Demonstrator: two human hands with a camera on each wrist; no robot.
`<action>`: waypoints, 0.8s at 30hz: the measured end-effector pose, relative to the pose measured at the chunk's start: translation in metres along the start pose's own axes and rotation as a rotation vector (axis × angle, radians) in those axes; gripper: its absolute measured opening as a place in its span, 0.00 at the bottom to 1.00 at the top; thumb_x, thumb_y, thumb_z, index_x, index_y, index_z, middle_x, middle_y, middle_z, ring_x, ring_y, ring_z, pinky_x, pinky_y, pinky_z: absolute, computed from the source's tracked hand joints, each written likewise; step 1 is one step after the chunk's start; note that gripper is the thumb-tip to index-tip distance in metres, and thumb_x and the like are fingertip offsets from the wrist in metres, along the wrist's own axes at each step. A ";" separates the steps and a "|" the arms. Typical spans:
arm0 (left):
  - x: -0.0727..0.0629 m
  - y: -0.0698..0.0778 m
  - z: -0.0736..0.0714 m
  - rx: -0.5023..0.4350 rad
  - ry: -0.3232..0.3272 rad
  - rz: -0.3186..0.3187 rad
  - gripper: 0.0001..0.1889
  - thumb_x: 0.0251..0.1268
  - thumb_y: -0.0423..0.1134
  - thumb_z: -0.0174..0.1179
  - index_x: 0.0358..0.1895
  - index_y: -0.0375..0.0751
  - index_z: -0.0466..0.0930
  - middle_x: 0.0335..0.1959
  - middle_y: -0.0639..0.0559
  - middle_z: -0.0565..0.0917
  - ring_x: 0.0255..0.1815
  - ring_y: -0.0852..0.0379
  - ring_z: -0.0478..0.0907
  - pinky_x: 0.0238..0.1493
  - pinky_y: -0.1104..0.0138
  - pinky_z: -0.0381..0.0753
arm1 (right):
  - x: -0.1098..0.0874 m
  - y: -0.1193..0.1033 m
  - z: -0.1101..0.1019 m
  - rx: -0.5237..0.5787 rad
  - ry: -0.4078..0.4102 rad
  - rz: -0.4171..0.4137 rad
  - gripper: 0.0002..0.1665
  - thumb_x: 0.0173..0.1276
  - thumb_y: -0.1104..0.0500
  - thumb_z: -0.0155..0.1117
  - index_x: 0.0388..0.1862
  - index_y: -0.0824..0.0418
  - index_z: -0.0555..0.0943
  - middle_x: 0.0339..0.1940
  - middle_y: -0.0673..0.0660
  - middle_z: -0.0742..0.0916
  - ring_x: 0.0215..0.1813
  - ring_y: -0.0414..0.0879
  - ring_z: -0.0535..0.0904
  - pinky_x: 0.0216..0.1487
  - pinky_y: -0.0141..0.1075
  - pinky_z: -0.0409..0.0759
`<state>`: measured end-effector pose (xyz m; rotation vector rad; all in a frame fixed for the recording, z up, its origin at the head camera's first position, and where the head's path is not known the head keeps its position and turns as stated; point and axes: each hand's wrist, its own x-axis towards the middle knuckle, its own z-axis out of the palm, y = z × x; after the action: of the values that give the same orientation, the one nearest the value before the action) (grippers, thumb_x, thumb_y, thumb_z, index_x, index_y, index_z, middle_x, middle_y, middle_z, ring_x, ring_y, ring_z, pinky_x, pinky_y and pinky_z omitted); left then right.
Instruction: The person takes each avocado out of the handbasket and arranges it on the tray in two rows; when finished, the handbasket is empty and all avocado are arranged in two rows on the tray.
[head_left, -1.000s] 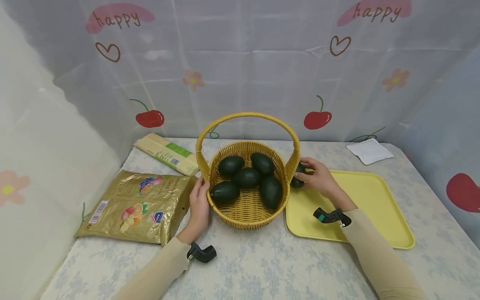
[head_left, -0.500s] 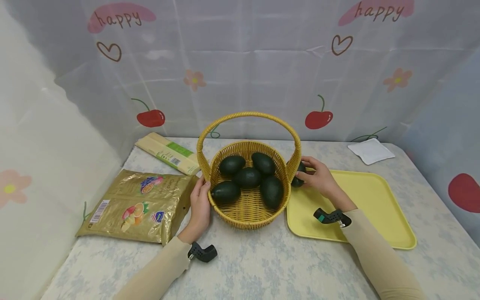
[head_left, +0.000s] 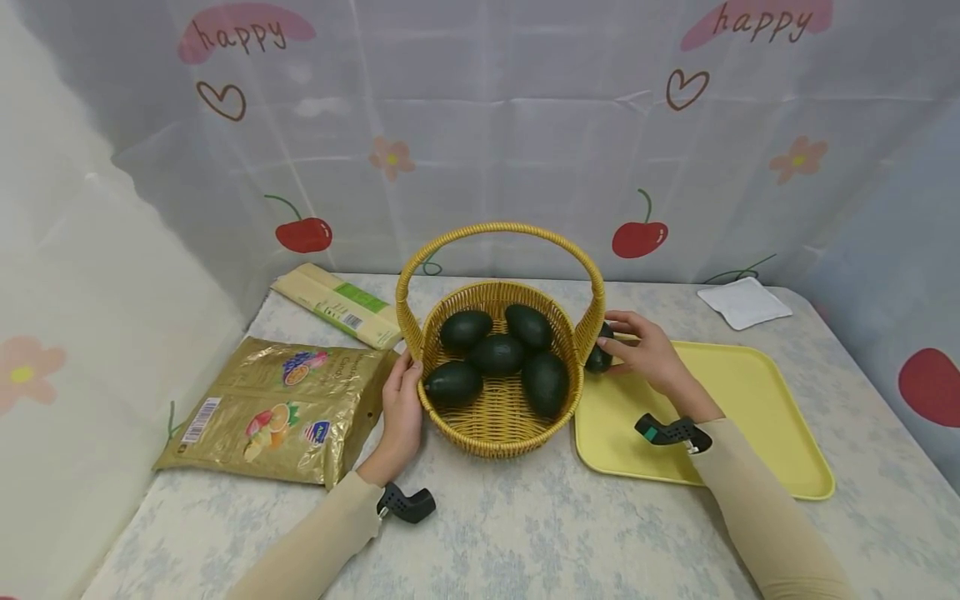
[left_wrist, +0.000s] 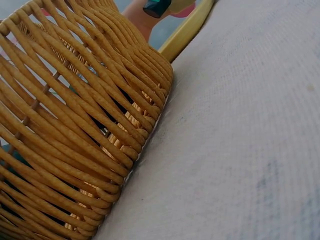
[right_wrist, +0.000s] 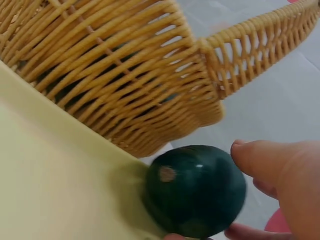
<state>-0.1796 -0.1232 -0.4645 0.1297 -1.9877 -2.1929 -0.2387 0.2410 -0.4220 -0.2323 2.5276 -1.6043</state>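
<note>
A yellow wicker basket (head_left: 501, 450) with a tall arched handle stands in the middle, holding several dark green avocados (head_left: 497, 356). My left hand (head_left: 400, 412) rests against the basket's left outer side; in the left wrist view only the weave shows and the fingers are out of sight. Between the basket's right side and my right hand (head_left: 645, 354) is another avocado (right_wrist: 195, 190), at the left end of the yellow tray (head_left: 720, 400). My right thumb and fingers are around it, touching its sides. The basket partly hides this avocado in the head view.
Left of the basket lies a gold candy bag (head_left: 273, 408), with a cream and green packet (head_left: 337, 304) behind it. A white square packet (head_left: 744, 302) lies at the back right. A printed curtain (head_left: 495, 150) closes off the table's back.
My right hand has shifted slightly to the right and its thumb sits differently on the avocado, which keeps its place beside the basket. Left hand and basket stay put.
</note>
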 end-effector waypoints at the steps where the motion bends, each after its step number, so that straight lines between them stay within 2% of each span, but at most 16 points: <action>1: 0.000 0.000 0.000 -0.002 0.001 -0.001 0.26 0.82 0.41 0.42 0.79 0.45 0.62 0.78 0.47 0.68 0.78 0.54 0.62 0.78 0.54 0.60 | 0.000 0.000 -0.002 0.006 -0.001 0.002 0.37 0.78 0.60 0.59 0.80 0.65 0.59 0.77 0.77 0.64 0.73 0.74 0.68 0.44 0.48 0.89; 6: 0.000 -0.001 0.000 -0.002 0.001 -0.001 0.27 0.82 0.41 0.42 0.79 0.44 0.61 0.78 0.47 0.67 0.79 0.53 0.60 0.79 0.53 0.59 | -0.003 -0.005 -0.014 0.013 -0.003 0.013 0.38 0.78 0.58 0.59 0.81 0.65 0.58 0.77 0.76 0.64 0.70 0.74 0.70 0.44 0.49 0.89; 9: 0.000 -0.001 -0.001 0.006 0.000 0.006 0.26 0.82 0.41 0.42 0.79 0.45 0.62 0.78 0.48 0.67 0.79 0.53 0.61 0.79 0.53 0.60 | -0.008 -0.012 -0.023 -0.019 0.000 -0.001 0.38 0.78 0.56 0.59 0.81 0.64 0.59 0.76 0.76 0.67 0.67 0.70 0.74 0.43 0.47 0.89; 12: 0.000 -0.001 -0.001 0.015 0.000 0.013 0.26 0.82 0.41 0.42 0.79 0.45 0.62 0.78 0.47 0.68 0.79 0.53 0.61 0.79 0.53 0.60 | -0.014 -0.022 -0.034 -0.047 0.003 -0.036 0.37 0.78 0.55 0.60 0.80 0.64 0.60 0.74 0.76 0.69 0.60 0.53 0.81 0.43 0.46 0.89; 15: 0.000 -0.001 -0.001 0.020 0.002 0.015 0.26 0.82 0.41 0.42 0.79 0.45 0.62 0.78 0.47 0.68 0.79 0.53 0.61 0.79 0.53 0.60 | -0.023 -0.033 -0.043 -0.050 0.006 -0.078 0.36 0.77 0.56 0.61 0.79 0.64 0.62 0.73 0.74 0.71 0.52 0.33 0.81 0.42 0.44 0.89; 16: 0.000 -0.001 -0.001 0.020 0.002 0.014 0.26 0.82 0.41 0.42 0.79 0.45 0.62 0.78 0.47 0.68 0.79 0.53 0.61 0.79 0.53 0.60 | -0.026 -0.036 -0.045 -0.049 0.009 -0.090 0.36 0.77 0.56 0.61 0.78 0.64 0.63 0.72 0.72 0.72 0.50 0.29 0.81 0.41 0.43 0.89; 18: 0.000 -0.001 -0.001 0.020 0.003 0.014 0.26 0.82 0.41 0.42 0.79 0.45 0.62 0.78 0.47 0.68 0.79 0.53 0.61 0.79 0.53 0.59 | -0.032 -0.043 -0.047 -0.046 0.017 -0.121 0.34 0.77 0.58 0.61 0.77 0.64 0.64 0.70 0.68 0.74 0.48 0.26 0.81 0.40 0.41 0.89; 24: 0.001 -0.002 -0.001 0.010 0.006 0.009 0.26 0.82 0.41 0.42 0.79 0.45 0.62 0.78 0.48 0.68 0.79 0.53 0.61 0.79 0.54 0.60 | -0.047 -0.063 -0.046 -0.001 -0.012 -0.243 0.27 0.76 0.65 0.60 0.72 0.59 0.72 0.59 0.43 0.81 0.49 0.30 0.85 0.39 0.37 0.89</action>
<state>-0.1809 -0.1243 -0.4663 0.1285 -1.9927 -2.1743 -0.1984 0.2643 -0.3438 -0.5675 2.5734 -1.6768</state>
